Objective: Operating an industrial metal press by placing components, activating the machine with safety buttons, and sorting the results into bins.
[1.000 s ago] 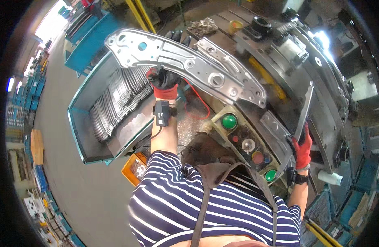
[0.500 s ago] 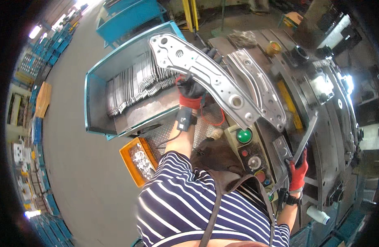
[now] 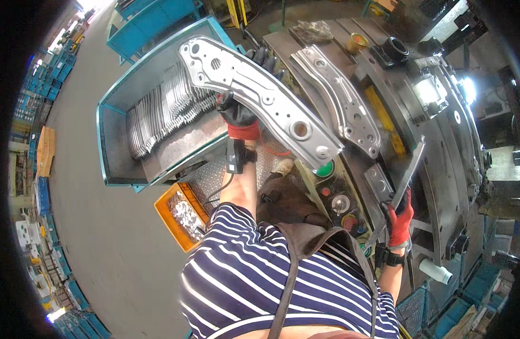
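My left hand [image 3: 240, 113], in a black and red glove, is closed around the middle of a long silver stamped metal bracket [image 3: 282, 116] with round holes. The bracket is held up at a slant, its wide end over the blue bin and its narrow end over the control box. A similar stamped bracket [image 3: 344, 99] lies on the machine bed just to its right. Lower right, my right hand [image 3: 401, 220], gloved in red and black, is closed on a long, narrow grey metal piece [image 3: 408, 175], seen nearly edge-on. Its fingertips are partly hidden.
A blue bin [image 3: 102, 144] at left holds a row of stacked metal brackets [image 3: 169, 110]. Below it sits an orange crate [image 3: 168, 225] of small scraps. A control box with a green button [image 3: 324, 169] stands between me and the machine bed [image 3: 350, 31]. A white bottle [image 3: 435, 271] is at lower right.
The view has shifted, so most things sit further left or higher. Both hands keep their grips; the left-hand bracket now stands further apart from the one on the bed.
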A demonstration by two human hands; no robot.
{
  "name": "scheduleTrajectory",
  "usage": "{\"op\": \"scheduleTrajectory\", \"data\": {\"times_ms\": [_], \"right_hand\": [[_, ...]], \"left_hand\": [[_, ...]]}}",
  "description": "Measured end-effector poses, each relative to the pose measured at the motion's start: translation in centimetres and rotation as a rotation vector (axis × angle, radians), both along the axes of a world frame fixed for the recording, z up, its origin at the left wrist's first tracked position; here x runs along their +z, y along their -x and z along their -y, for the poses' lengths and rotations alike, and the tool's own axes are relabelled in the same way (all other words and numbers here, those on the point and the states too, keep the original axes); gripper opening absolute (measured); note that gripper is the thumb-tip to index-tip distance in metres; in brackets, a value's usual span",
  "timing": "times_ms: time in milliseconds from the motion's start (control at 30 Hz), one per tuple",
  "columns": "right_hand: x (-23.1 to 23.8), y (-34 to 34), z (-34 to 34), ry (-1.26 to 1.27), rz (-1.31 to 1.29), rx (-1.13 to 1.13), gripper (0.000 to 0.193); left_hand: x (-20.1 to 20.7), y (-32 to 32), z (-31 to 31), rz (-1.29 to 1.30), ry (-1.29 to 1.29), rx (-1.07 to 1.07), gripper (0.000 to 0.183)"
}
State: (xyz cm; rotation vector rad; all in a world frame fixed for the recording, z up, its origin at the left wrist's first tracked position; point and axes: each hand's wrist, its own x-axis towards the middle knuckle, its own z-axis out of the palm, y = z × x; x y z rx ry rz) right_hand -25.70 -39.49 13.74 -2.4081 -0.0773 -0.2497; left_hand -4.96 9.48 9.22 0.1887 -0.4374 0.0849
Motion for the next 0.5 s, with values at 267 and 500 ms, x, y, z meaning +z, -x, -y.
{"op": "scheduleTrajectory", "data": {"times_ms": [267, 500], "right_hand": [[-0.7, 0.3, 0.2, -0.040, -0.010, -0.023, 0.076], [-0.9, 0.3, 0.0, 0.002, 0.061, -0.023, 0.077]], "left_hand": [[-3.5, -0.3, -1.6, -0.122, -0.131, 0.311, 0.036], [-1.9, 0.4, -0.4, -0.227, -0.663, 0.565, 0.034]]}}
